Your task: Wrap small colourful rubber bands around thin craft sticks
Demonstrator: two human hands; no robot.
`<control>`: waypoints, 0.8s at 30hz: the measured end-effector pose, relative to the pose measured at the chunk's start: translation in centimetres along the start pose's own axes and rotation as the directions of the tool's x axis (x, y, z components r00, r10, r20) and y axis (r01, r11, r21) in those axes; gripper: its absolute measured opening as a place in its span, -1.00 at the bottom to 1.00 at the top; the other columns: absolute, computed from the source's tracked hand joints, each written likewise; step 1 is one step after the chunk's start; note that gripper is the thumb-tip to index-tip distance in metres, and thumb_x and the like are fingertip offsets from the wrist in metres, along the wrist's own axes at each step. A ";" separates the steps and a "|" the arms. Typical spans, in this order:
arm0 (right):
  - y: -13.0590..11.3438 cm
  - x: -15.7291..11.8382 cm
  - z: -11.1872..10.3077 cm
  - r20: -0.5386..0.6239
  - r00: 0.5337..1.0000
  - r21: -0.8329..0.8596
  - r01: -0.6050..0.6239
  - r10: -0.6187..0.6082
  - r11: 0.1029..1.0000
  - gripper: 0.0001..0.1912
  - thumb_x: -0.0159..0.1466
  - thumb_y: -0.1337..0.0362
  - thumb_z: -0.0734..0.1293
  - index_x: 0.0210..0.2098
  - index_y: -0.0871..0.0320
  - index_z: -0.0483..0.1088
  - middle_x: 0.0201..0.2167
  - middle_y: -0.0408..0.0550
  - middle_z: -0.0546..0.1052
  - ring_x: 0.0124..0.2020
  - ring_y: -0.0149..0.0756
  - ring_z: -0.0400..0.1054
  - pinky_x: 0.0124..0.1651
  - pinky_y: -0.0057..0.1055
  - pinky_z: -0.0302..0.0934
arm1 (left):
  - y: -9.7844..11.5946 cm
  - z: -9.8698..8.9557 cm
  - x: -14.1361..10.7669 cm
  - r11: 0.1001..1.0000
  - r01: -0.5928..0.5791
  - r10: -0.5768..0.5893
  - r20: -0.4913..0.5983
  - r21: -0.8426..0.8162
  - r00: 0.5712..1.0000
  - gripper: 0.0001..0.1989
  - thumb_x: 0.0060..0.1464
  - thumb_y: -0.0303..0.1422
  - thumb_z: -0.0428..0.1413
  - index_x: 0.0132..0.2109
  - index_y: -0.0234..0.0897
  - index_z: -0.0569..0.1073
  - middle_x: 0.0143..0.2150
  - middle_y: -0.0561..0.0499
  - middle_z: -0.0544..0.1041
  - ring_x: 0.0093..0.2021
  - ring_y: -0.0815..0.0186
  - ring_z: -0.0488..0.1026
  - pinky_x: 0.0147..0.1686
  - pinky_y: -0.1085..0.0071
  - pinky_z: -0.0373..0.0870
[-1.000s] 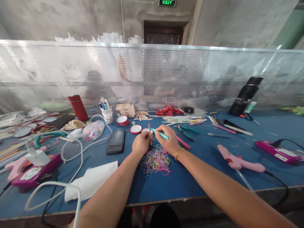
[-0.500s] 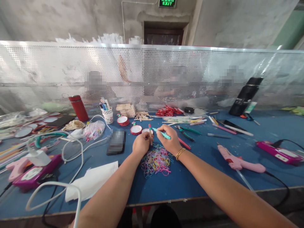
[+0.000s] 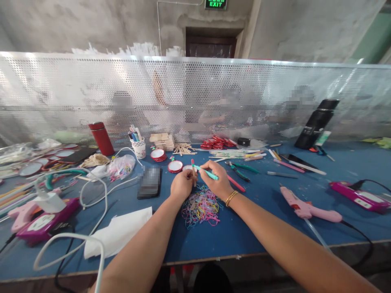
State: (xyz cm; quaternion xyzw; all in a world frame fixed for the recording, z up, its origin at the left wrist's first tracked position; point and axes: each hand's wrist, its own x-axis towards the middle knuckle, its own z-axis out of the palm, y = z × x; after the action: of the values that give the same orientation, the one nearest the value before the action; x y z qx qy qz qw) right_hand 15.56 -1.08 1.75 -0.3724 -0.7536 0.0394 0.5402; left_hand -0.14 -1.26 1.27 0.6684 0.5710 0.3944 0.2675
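Observation:
My left hand point(image 3: 181, 186) is closed on a slim wooden stick point(image 3: 193, 167), held upright with its coloured, reddish end on top. In my right hand point(image 3: 219, 180) is a teal marker pen point(image 3: 209, 173), gripped as for writing. The marker's tip points left and meets the stick or lies very close to it; contact cannot be made out. Beneath both hands is a loose heap of thin coloured elastic bands point(image 3: 201, 206). Just beyond my left hand lie red-rimmed round pieces with white faces point(image 3: 175, 166), one partly hidden behind the fingers.
Right of my hands are green-handled pliers point(image 3: 242, 169), several markers and a pink glue gun point(image 3: 305, 207). A phone point(image 3: 149, 182), white cable and paper point(image 3: 119, 232) lie left. Plain wooden sticks point(image 3: 185, 149) are at the back, before a perforated metal screen point(image 3: 195, 93).
The teal marker's tip has shifted slightly left and down against the stick. My left hand and the stick are almost unmoved.

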 end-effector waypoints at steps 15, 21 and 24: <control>-0.1 0.0 0.1 0.016 1.000 0.004 -0.003 0.003 1.000 -0.93 0.25 0.27 0.27 -0.36 0.07 0.37 -0.41 -0.12 0.48 -0.31 -0.28 0.35 -0.21 -0.38 0.21 | -0.1 0.0 0.0 1.000 -0.028 0.028 0.000 -0.003 1.000 -0.84 0.03 -0.49 0.05 -0.31 -0.22 0.51 -0.41 0.07 0.58 -0.41 0.38 0.45 -0.44 0.52 0.24; 0.2 0.1 0.0 -0.035 0.999 -0.002 -0.019 0.019 1.000 -0.91 0.26 0.25 0.26 -0.37 0.07 0.36 -0.41 -0.12 0.47 -0.35 -0.29 0.34 -0.23 -0.38 0.21 | 0.0 0.0 0.0 1.000 0.019 -0.019 -0.006 0.004 1.000 -0.84 0.04 -0.43 0.07 -0.24 -0.21 0.53 -0.35 0.05 0.60 -0.40 0.36 0.45 -0.44 0.51 0.23; 0.0 0.1 0.1 -0.007 1.000 0.009 0.004 -0.004 1.000 -0.92 0.26 0.26 0.26 -0.36 0.08 0.36 -0.40 -0.12 0.48 -0.32 -0.28 0.35 -0.20 -0.37 0.20 | 0.0 0.0 0.0 1.000 -0.005 0.005 -0.011 0.019 1.000 -0.87 0.03 -0.44 0.08 -0.30 -0.22 0.52 -0.37 0.06 0.59 -0.40 0.37 0.45 -0.44 0.51 0.23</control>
State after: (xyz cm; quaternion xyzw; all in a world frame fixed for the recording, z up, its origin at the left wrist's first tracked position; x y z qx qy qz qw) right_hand 15.48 -1.05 1.77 -0.3686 -0.7524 0.0403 0.5444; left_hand -0.14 -1.27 1.24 0.6702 0.5745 0.3933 0.2570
